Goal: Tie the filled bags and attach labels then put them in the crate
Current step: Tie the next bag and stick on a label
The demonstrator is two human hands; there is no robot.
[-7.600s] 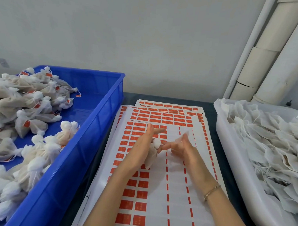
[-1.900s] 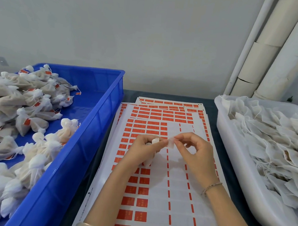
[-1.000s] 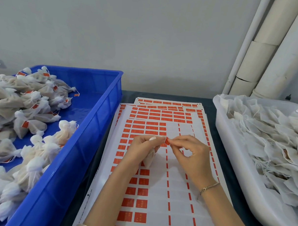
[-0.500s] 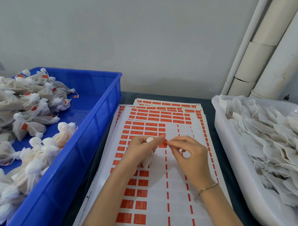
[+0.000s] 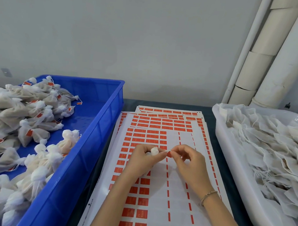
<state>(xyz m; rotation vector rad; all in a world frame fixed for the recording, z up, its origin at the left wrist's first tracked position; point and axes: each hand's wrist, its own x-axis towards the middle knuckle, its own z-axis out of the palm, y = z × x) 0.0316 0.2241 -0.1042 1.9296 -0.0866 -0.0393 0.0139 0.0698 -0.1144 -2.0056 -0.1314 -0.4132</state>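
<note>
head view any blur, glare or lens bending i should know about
Head view: light is soft and even, no glare; shadows on the label sheets are faint; print on the red labels is too soft to read; the wall pipes lean, likely wide-angle distortion.

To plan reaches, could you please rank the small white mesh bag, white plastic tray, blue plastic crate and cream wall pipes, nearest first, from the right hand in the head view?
From the right hand:
1. Small white mesh bag, in the left hand.
2. White plastic tray, right.
3. Blue plastic crate, left.
4. Cream wall pipes, back right.
</note>
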